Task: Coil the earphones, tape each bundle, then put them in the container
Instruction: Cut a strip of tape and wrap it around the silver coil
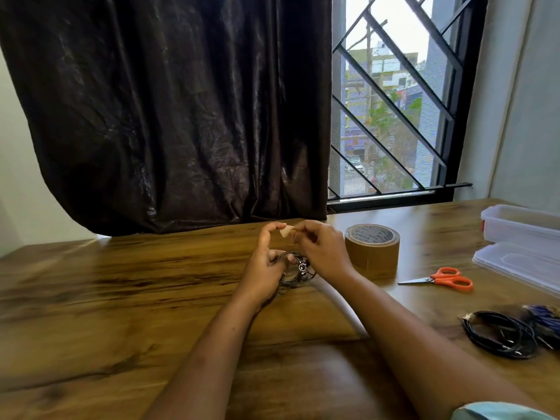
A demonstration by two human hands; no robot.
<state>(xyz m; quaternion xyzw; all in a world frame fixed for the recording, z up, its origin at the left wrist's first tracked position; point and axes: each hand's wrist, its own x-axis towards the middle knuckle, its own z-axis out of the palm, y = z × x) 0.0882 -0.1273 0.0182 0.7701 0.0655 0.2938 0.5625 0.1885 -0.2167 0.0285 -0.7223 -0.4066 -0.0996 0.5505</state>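
A coiled bundle of dark earphones hangs between both hands above the wooden table. My left hand grips the coil with its lower fingers, while its thumb and forefinger pinch one end of a small piece of brown tape. My right hand pinches the other end of that tape piece. The brown tape roll stands just right of my right hand. The clear plastic container sits open at the far right, with its lid lying in front of it.
Orange-handled scissors lie right of the tape roll. A black coiled earphone bundle and a purple one rest near the table's right edge. A dark curtain and a barred window stand behind the table.
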